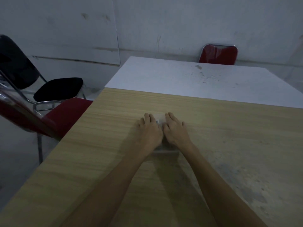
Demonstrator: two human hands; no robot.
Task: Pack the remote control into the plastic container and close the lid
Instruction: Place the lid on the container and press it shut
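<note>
A clear plastic container (pixel 165 151) lies on the wooden table (pixel 101 153), almost wholly covered by my two hands. My left hand (pixel 150 131) rests palm down on its left half, fingers spread. Beside it, my right hand (pixel 176 130) lies palm down on the right half. Only the near edge of the container and a small pale patch between my fingers show. The remote control is hidden; I cannot tell whether it is inside.
A white table (pixel 196 79) adjoins the wooden one at the far side. A red chair (pixel 218 54) stands behind it. To the left stand a red chair (pixel 65 115) and a black folding chair (pixel 57 89). A grey wall lies beyond.
</note>
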